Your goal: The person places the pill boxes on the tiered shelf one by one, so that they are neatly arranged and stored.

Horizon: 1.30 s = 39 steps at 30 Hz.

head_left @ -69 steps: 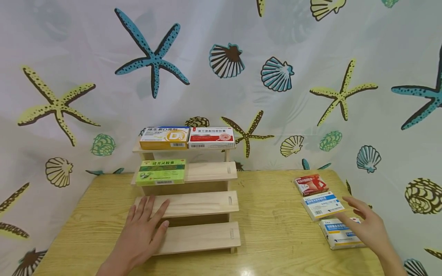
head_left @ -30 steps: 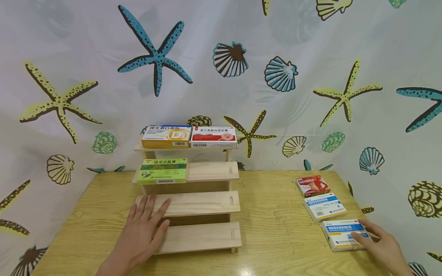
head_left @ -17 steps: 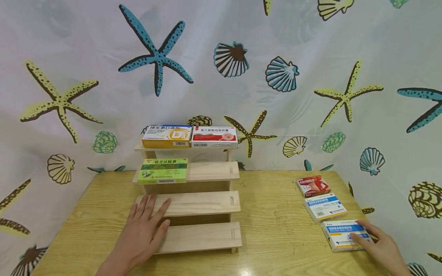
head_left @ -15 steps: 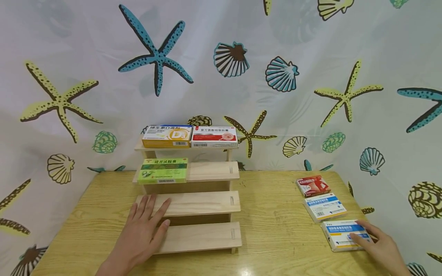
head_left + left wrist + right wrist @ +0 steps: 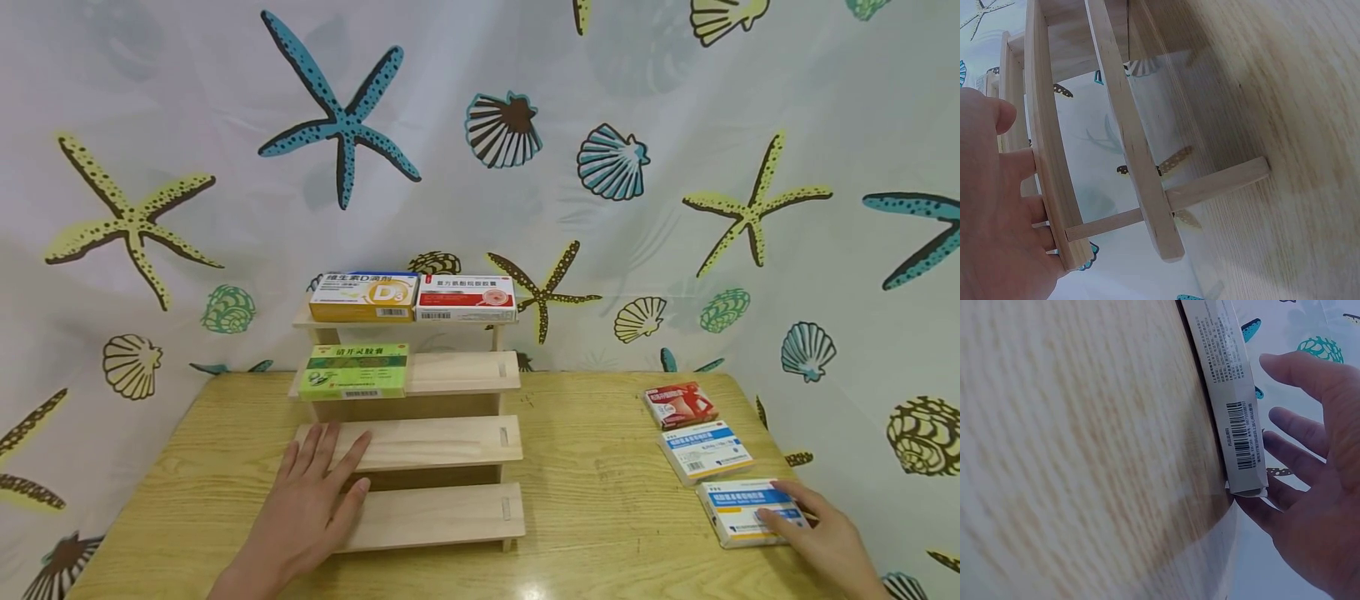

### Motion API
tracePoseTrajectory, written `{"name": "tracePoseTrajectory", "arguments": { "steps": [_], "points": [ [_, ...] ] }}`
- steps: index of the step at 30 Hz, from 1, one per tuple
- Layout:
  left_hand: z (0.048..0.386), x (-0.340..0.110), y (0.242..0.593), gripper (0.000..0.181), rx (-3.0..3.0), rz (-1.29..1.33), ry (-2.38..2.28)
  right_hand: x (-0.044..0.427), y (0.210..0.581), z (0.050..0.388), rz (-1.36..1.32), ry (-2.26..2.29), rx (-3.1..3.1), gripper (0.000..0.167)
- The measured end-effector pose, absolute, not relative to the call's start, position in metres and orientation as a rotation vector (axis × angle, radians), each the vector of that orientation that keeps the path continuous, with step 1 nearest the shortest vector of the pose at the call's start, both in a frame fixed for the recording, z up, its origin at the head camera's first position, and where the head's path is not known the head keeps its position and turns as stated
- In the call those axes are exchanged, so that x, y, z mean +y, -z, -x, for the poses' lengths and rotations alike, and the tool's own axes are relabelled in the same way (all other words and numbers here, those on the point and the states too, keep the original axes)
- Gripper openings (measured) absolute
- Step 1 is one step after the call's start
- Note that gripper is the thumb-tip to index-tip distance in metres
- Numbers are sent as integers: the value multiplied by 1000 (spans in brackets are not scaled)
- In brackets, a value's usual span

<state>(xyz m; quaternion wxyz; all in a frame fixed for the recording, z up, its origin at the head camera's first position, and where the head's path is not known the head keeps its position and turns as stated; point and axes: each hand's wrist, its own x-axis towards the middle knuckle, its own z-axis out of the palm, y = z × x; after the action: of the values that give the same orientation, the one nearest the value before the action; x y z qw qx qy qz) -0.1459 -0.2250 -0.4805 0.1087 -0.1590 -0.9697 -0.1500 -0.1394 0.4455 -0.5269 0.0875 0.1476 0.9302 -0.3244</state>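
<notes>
My left hand point(image 5: 311, 496) rests with spread fingers on the left end of the lower steps of a pale wooden stepped rack point(image 5: 442, 442). In the left wrist view its fingers point(image 5: 1038, 209) lie along a step's edge. My right hand point(image 5: 828, 529) is at the right end of the nearest blue-and-white medicine box point(image 5: 750, 521), which lies flat on the table. In the right wrist view the thumb point(image 5: 1291, 367) hovers over this medicine box point(image 5: 1229, 406), slightly apart from it. The other fingers are loosely bent by its end; some fingertips are hidden behind it.
Another blue-and-white box point(image 5: 707, 452) and a red box point(image 5: 681, 404) lie behind it on the wooden table point(image 5: 592, 500). The rack bears an orange-and-white box point(image 5: 363, 297), a red-and-white box point(image 5: 467, 298) and a green box point(image 5: 354, 372). A patterned curtain point(image 5: 525, 217) hangs behind.
My right hand has come down from above the boxes to the right end of the nearest one, then stayed nearly still. The left hand has kept its place. The head view shifted slightly.
</notes>
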Motion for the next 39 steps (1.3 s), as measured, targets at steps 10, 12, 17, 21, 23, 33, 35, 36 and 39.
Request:
{"name": "tracePoseTrajectory", "arguments": {
  "steps": [10, 12, 17, 21, 23, 33, 35, 36, 39],
  "points": [
    [145, -225, 481, 57, -2851, 473, 446, 444, 527, 139, -456, 939, 2766, 100],
    [145, -224, 481, 57, -2851, 474, 444, 443, 527, 139, -445, 933, 2779, 99],
    [145, -224, 480, 57, -2846, 477, 444, 443, 527, 138, -403, 902, 2823, 94],
    [145, -224, 480, 57, -2843, 474, 436, 443, 526, 136, -393, 853, 2838, 94],
    [145, -224, 480, 57, -2844, 473, 437, 443, 525, 136, -392, 835, 2829, 96],
    [145, -224, 480, 57, -2855, 473, 438, 446, 522, 135, -234, 666, 2798, 112],
    [145, -224, 480, 58, -2857, 472, 436, 446, 523, 134, -194, 635, 2816, 113],
    [145, -224, 480, 58, -2858, 472, 435, 446, 524, 133, -173, 625, 2824, 113],
    [145, -224, 481, 58, -2859, 471, 433, 447, 526, 133, -147, 623, 2827, 115]
  ]
}}
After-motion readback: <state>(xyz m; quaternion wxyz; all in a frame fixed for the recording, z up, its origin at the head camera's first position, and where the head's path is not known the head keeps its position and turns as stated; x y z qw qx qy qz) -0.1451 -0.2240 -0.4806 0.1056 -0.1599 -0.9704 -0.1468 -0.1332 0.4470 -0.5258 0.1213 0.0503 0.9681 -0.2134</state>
